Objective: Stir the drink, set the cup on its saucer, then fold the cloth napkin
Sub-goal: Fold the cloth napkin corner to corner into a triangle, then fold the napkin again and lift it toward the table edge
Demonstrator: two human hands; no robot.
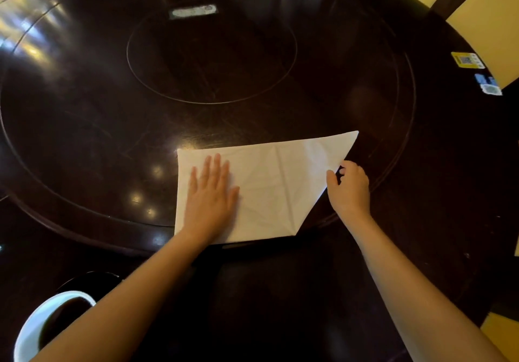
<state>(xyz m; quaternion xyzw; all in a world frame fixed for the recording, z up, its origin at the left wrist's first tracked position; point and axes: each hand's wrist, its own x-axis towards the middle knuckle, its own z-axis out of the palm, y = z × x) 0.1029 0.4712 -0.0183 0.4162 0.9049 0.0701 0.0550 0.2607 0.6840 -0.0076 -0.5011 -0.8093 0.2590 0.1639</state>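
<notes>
Now the napkin [269, 187] lies flat on the dark round surface [84, 126], near its edge at 6 o'clock from the inlaid centre circle [212, 53]. The napkin is white and already folded: its left side is straight, its right side runs as a slanted edge from a sharp corner at 1 o'clock down to a lower corner at 5 o'clock. Crease lines cross its middle.

The left hand [210, 193] is flat on the left part of the napkin, palm down, fingers stretched and close together, pointing to 12 o'clock. Its grip is released; it only presses the cloth. The right hand [349, 187] is at the slanted right edge, at 3 o'clock from the napkin's middle. Thumb and forefinger are bent toward each other at the cloth's edge, so the grip looks like a pinch, but whether the fingers really hold the edge I cannot tell.

The cup [39, 325] is white, with a dark drink inside, at the lower left, at 8 o'clock from the napkin and well apart from it, partly hidden by the left forearm. A dark saucer [92, 280] shows behind it; the cup seems to stand on it.

Some small stickers [467, 60] lie on the surface at 2 o'clock.
</notes>
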